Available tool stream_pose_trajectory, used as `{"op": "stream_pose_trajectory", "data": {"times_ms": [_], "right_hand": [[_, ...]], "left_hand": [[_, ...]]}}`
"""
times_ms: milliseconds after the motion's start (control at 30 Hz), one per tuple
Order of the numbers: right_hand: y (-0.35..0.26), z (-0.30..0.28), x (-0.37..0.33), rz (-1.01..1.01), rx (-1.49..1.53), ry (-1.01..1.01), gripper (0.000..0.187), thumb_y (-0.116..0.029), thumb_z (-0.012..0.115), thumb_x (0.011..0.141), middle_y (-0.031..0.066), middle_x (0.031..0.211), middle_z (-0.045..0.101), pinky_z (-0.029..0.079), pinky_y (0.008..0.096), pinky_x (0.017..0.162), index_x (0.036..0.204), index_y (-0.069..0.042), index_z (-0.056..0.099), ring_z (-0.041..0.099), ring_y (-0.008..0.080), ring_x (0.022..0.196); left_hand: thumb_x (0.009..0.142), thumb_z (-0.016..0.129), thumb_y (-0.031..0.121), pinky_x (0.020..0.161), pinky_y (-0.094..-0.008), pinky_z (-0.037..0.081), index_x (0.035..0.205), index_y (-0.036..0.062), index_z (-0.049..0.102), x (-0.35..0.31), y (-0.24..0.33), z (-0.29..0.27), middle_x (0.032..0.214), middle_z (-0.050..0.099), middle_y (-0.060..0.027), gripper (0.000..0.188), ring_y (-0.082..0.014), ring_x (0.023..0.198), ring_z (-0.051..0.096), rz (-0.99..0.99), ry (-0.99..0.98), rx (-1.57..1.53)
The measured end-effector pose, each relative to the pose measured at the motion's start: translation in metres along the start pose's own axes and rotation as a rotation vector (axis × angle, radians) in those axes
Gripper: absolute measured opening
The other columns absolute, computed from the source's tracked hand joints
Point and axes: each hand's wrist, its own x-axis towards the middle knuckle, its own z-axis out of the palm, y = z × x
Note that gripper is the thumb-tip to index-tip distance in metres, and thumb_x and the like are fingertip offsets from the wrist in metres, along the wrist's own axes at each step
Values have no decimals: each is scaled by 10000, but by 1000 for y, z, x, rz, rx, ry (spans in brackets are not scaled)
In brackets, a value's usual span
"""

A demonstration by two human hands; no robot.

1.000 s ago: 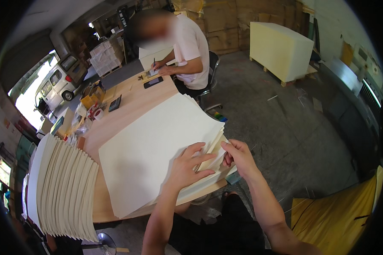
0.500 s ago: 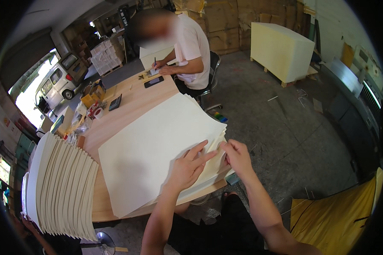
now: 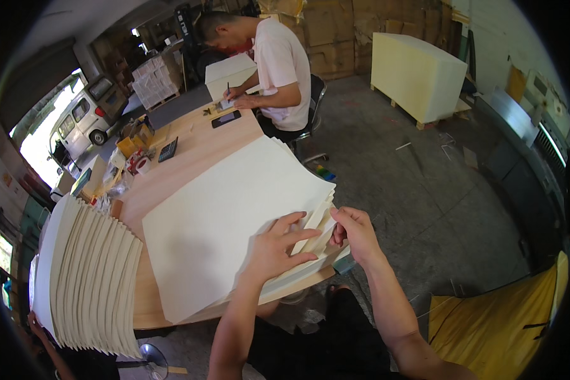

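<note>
A pile of large cream-white paper sheets [image 3: 228, 196] lies in front of me on the wooden table [image 3: 196, 149]. On its right side the sheet edges are lifted and fanned apart. My left hand [image 3: 275, 249] rests on the top sheet near that side, fingers spread, with some fingertips over the raised edges. At the right edge of the pile, my right hand [image 3: 359, 235] is closed, thumb and forefinger pinching the lifted paper edges. How many sheets are in the pinch is hidden.
A tall fanned stack of paper [image 3: 95, 278] stands at the table's left end. Farther back are a calculator [image 3: 168, 149], a tape roll [image 3: 143, 166] and a phone [image 3: 226, 119]. A person [image 3: 284, 69] sits writing at the far end. A wrapped pallet block [image 3: 418, 76] stands behind right.
My left hand's fingers have spread wider over the raised edges. My right hand stays at the paper's edge with its fingers curled further. The view has shifted slightly.
</note>
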Motion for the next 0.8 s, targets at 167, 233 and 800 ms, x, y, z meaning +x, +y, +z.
{"op": "stream_pose_trajectory", "data": {"times_ms": [167,233,800], "right_hand": [[-1,-4,-3,-31,-69,-13,438,-372,670,1052,5,595,580,427,252,492,721,-99,578,616,113,541],[2,-6,-3,-45,-94,-10,454,-397,664,1054,4,600,580,427,250,491,724,-97,578,613,109,543],[17,-4,-10,-389,-787,184,516,-416,622,1074,19,598,554,436,278,498,691,-77,552,583,123,556]], "left_hand": [[697,947,346,1020,-395,573,1225,280,805,1,3,-3,1421,647,-82,551,-294,1207,687,-23,-19,-38],[698,945,346,1027,-395,570,1230,280,804,1,2,-3,1422,649,-82,555,-295,1216,684,-29,-24,-44],[899,785,234,949,-400,582,1293,332,765,-2,3,3,1462,608,-76,407,-292,1189,669,-33,-3,12]]}}
